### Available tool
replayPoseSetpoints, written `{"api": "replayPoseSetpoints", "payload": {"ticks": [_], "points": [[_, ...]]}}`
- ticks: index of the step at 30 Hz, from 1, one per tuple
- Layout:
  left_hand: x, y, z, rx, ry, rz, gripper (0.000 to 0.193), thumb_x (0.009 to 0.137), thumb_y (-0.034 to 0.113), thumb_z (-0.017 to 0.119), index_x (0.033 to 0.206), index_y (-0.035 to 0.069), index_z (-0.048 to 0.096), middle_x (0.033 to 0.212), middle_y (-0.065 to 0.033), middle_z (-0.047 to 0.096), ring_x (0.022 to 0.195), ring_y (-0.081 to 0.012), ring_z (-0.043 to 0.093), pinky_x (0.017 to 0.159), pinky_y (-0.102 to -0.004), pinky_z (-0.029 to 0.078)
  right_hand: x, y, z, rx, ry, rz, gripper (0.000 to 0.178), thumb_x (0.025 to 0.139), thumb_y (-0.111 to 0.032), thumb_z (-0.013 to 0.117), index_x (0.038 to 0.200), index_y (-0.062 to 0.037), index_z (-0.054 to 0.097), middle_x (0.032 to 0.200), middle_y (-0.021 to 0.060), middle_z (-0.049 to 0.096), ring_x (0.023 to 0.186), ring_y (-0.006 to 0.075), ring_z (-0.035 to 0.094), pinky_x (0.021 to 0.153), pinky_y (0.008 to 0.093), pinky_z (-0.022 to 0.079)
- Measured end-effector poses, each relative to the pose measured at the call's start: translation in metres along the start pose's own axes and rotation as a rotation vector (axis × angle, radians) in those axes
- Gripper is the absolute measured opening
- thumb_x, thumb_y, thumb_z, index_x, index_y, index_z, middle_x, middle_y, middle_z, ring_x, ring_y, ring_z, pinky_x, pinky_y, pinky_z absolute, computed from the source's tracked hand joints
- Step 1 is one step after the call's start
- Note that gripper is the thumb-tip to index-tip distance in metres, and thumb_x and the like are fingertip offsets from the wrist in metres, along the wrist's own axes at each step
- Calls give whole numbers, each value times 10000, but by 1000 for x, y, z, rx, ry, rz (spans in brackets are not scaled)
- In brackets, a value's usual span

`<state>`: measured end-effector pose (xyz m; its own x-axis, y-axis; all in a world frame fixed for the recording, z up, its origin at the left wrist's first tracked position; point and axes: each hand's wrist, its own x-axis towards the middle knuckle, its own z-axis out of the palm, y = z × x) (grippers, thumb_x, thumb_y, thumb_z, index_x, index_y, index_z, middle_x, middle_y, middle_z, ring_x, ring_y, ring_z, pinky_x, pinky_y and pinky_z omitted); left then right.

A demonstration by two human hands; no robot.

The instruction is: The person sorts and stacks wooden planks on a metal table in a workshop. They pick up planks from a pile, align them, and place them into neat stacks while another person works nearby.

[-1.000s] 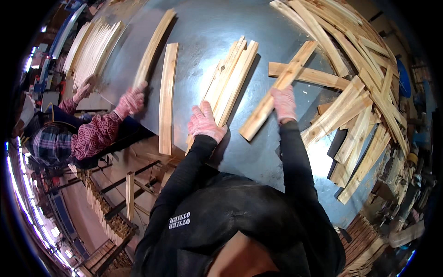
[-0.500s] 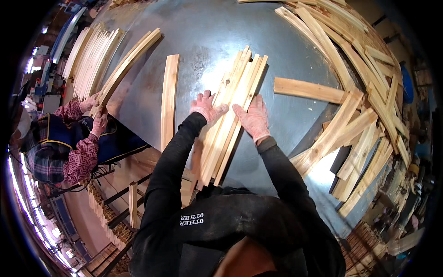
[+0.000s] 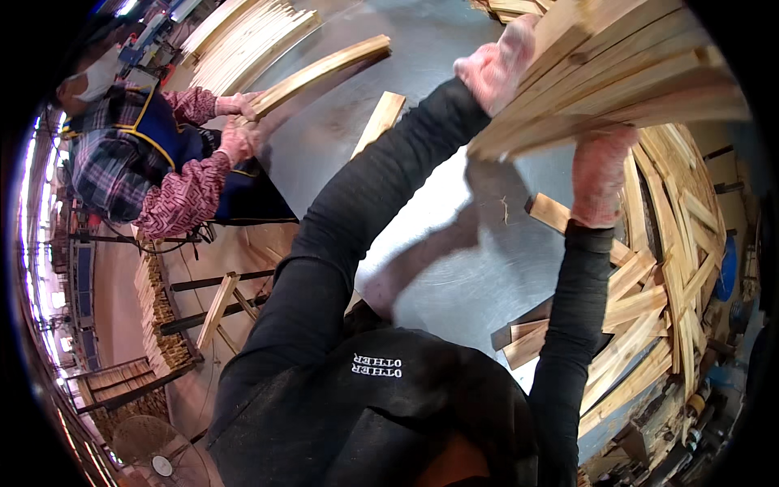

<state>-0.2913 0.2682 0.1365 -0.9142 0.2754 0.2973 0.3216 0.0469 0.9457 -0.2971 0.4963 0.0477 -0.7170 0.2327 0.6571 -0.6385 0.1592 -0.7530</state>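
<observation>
A bundle of long wooden slats [image 3: 600,77] is held up off the metal table [image 3: 438,268], tilted toward the upper right and partly blurred. My left hand [image 3: 497,69], in a pale pink glove, grips its upper left side. From below, my right hand [image 3: 600,174], gloved alike and smeared by motion, clasps the underside of the bundle. Both arms reach far forward over the table, and the bundle casts a shadow on the shiny metal. The fingers of my right hand are partly hidden behind the slats.
A co-worker [image 3: 146,154] at the left holds a curved slat [image 3: 324,73] in both gloved hands. Behind it lies a row of pale slats [image 3: 251,40]. One single slat [image 3: 379,122] lies beyond my left arm. Loose slats [image 3: 633,308] pile up along the right side.
Both my hands have lifted the slat bundle from the table and carried it up and to the right. My view has turned, and the co-worker still holds the curved slat.
</observation>
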Motion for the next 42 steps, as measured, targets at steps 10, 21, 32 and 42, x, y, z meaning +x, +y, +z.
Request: {"api": "replayPoseSetpoints", "payload": {"ticks": [10, 21, 32, 42], "points": [[-203, -192, 22, -274, 15, -677, 747, 866, 155, 672, 1497, 18, 295, 1181, -137, 634, 1086, -229, 607, 1006, -333, 471, -218, -4, 22, 442, -296, 997, 775, 993, -353, 578, 1555, -50, 139, 1419, 116, 459, 1265, 185, 460, 1053, 287, 414], [-307, -172, -81, 403, 261, -829, 544, 980, 378, 569, 1313, -51, 549, 1189, -151, 664, 1114, -199, 593, 984, -305, 440, -310, -38, 113, -197, -760, 868, 1051, 908, -486, 617, 1528, 39, -49, 1590, 283, 51, 1485, 406, 64, 1205, 412, 124], [-320, -146, -135, 171, 348, -718, 431, 977, 355, 587, 1145, -38, 642, 872, -18, 642, 803, -95, 556, 753, -252, 477, -279, -61, 61, -3, -466, 1104, 655, 989, -231, 576, 1527, -21, 267, 1459, 185, 459, 1346, 248, 435, 1119, 326, 322], [-290, -72, -3, 720, 101, -256, 789, 796, 402, 772, 1385, -17, 455, 1352, -238, 509, 1227, -358, 521, 992, -413, 454, -243, -102, 50, 579, -199, 1089, 552, 954, -142, 624, 1426, -11, 369, 1138, 92, 614, 1030, 173, 596, 886, 292, 500]]}}
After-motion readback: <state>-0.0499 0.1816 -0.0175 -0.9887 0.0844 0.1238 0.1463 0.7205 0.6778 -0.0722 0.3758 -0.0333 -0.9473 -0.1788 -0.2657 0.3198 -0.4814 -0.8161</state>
